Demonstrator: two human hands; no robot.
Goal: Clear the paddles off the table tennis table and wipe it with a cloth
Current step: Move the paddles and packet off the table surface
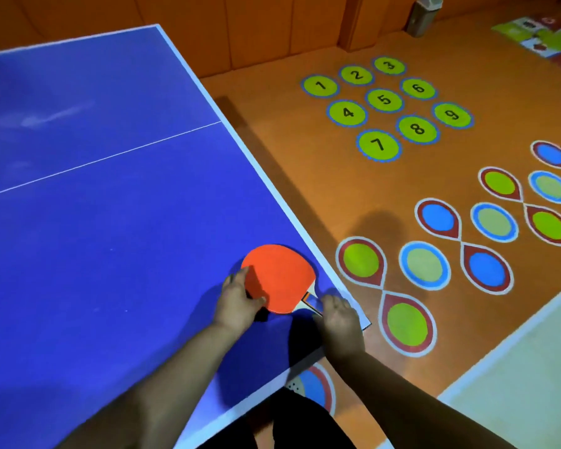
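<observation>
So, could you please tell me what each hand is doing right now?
Left hand: pinches the red paddle by its blade edge.
Right hand: over the paddle's handle; grip cannot be told.

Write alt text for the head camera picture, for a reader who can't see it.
A red paddle is at the near right corner of a blue table tennis table; the left hand pinches its blade's edge and the right hand is at its handle. Beside the table, the orange floor bears green circles numbered one to nine.
</observation>
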